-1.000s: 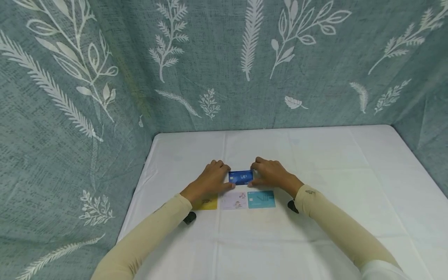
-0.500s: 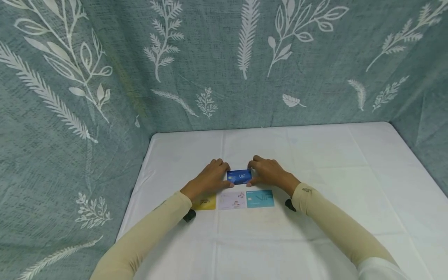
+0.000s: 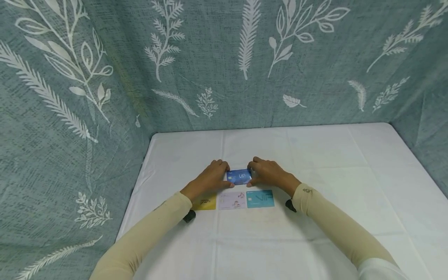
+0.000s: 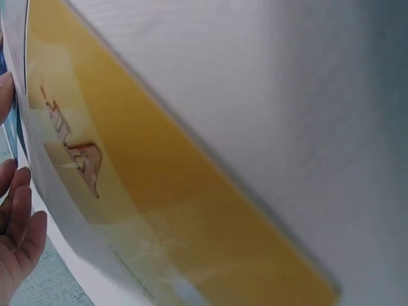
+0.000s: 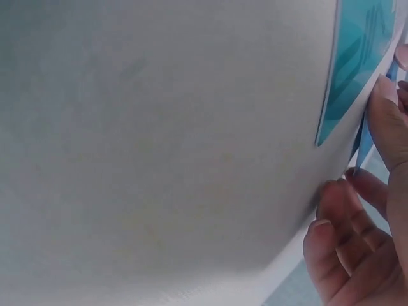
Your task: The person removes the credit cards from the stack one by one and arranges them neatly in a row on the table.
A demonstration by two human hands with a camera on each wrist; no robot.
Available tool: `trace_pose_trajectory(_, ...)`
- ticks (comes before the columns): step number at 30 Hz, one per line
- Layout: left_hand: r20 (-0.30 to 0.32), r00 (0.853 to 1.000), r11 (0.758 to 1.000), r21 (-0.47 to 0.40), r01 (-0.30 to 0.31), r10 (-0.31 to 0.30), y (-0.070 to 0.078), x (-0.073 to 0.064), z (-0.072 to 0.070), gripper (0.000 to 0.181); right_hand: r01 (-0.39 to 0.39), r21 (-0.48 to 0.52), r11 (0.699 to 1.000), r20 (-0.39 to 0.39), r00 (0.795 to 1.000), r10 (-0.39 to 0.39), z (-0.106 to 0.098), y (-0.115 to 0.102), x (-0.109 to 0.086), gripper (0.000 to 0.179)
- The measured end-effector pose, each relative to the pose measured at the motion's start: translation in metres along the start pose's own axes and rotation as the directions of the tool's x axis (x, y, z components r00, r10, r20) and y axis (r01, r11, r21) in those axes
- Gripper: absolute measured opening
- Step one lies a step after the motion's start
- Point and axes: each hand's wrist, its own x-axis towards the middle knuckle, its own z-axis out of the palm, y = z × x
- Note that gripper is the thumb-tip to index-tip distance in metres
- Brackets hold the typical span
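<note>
A blue card marked "VIP" [image 3: 239, 177] is held between both hands above a row of three cards. My left hand [image 3: 211, 175] pinches its left end between thumb and fingers, while my right hand [image 3: 268, 173] does the same at the right end. Below it in the head view lie a yellow card [image 3: 206, 203], partly covered by the left wrist, a pale lilac card [image 3: 232, 200] and a teal card [image 3: 260, 198]. The yellow card [image 4: 159, 159] fills much of the left wrist view; the teal card [image 5: 354, 64] shows at the right wrist view's upper right.
A white cloth [image 3: 315, 225] covers the table. Green-grey fabric with white leaf prints [image 3: 217, 66] hangs behind it and along both sides. Dark wrist-worn pieces show under the left [image 3: 189, 216] and right [image 3: 291, 205] forearms.
The head view shifts slightly. Both hands keep their grip on the blue card, whose face looks paler now, as if tilted a little toward the light.
</note>
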Motion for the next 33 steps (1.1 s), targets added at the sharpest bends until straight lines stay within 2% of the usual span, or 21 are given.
trace_pose_trajectory(6,0.013,1.000,0.998,-0.055,0.012,-0.012,-0.0008,-0.0010,0.0019,0.057,0.015,0.002,1.000,0.018,1.000,-0.015,0.0015,-0.0022,0.0008,0.063)
trace_pose_trajectory(10,0.020,1.000,0.998,-0.063,0.024,-0.022,-0.0009,-0.0015,0.0027,0.058,0.007,0.004,1.000,0.022,1.000,-0.007,0.0029,-0.0032,0.0008,0.063)
trace_pose_trajectory(15,0.004,1.000,0.998,-0.064,-0.004,0.004,-0.0013,-0.0035,0.0031,0.061,0.006,0.003,1.000,0.015,1.000,-0.006,0.0036,-0.0053,-0.0001,0.062)
trace_pose_trajectory(21,-0.003,0.999,0.998,-0.039,-0.044,0.044,-0.0012,-0.0063,0.0028,0.063,0.032,-0.009,0.999,-0.008,0.999,-0.032,0.0038,-0.0058,-0.0011,0.059)
trace_pose_trajectory(33,-0.054,0.994,0.996,0.029,-0.089,0.090,-0.0007,-0.0066,0.0009,0.060,0.018,-0.001,1.000,0.002,1.000,-0.018,0.0015,-0.0048,-0.0024,0.059)
